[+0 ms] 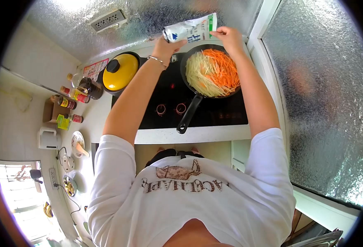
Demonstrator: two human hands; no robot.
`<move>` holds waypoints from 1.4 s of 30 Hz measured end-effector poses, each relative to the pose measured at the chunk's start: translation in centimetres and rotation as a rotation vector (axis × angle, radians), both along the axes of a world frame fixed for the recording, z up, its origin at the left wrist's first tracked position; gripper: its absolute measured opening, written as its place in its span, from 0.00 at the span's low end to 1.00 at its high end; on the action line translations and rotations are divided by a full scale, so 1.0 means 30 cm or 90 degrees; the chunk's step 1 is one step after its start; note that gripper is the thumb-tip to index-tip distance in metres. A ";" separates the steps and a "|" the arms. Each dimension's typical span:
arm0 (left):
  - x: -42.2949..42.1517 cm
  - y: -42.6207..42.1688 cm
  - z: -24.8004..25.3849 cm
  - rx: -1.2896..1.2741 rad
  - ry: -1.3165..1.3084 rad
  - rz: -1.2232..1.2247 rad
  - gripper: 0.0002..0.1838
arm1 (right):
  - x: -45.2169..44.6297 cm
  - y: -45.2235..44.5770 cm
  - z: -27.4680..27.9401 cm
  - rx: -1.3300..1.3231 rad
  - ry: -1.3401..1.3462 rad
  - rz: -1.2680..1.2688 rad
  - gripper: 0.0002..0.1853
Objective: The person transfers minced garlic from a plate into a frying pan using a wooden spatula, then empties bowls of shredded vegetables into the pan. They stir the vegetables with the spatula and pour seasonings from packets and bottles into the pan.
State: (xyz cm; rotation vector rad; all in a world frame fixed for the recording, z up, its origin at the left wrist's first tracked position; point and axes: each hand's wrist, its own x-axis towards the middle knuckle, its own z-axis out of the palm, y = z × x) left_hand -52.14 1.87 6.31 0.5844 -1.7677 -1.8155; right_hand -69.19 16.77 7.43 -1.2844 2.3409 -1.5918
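Observation:
A white pouch (191,29) with blue print and a green band at its right end is held in the air beyond the pan. My left hand (166,47) is closed round its left end, and a bracelet circles that wrist. At the green end, my right hand (229,39) pinches a corner between thumb and fingers. Below the right hand stands a black frying pan (183,68) on the cooktop, its handle pointing toward me. Pale shredded vegetable (198,74) fills the pan's left side, and shredded carrot (224,72) its right. The pouch's opening, if any, cannot be made out.
A pot with a yellow lid (125,73) sits on the left of the black glass cooktop (148,117). Several bottles (80,95) line the left counter, with a plate (77,138) nearer me. A foil-covered wall (74,37) rises behind; a frosted glass panel (313,94) stands right.

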 end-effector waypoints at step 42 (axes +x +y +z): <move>1.688 -0.360 -0.152 0.329 0.162 0.201 0.14 | 1.616 -0.941 0.363 0.000 0.261 0.540 0.06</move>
